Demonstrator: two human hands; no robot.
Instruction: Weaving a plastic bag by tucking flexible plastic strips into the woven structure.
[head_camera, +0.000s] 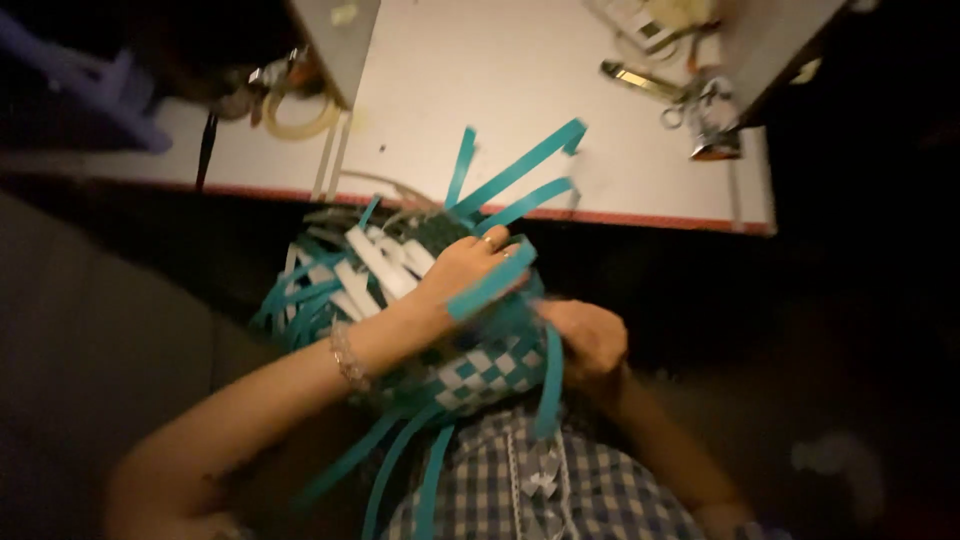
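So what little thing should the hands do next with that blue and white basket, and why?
Probably tuck in the teal strip lying loose across the left hand. The woven basket has a checkered patch, but many strips stick out unwoven. The right hand steadies its side.

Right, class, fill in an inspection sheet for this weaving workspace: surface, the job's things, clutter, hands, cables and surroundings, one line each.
Surface: white table with a reddish front edge, beyond the hands.
Job's things: half-woven basket of teal and white strips, checkered weave showing, loose teal strips sticking out all round.
Clutter: scissors and metal tools at the table's far right; a coil of pale tubing at its left.
Hands: left hand lies over the basket top, its fingers on a teal strip; right hand grips the basket's right side.
Cables: nothing seen for certain.
Surroundings: dim room, checked cloth under the basket, dark floor at right.
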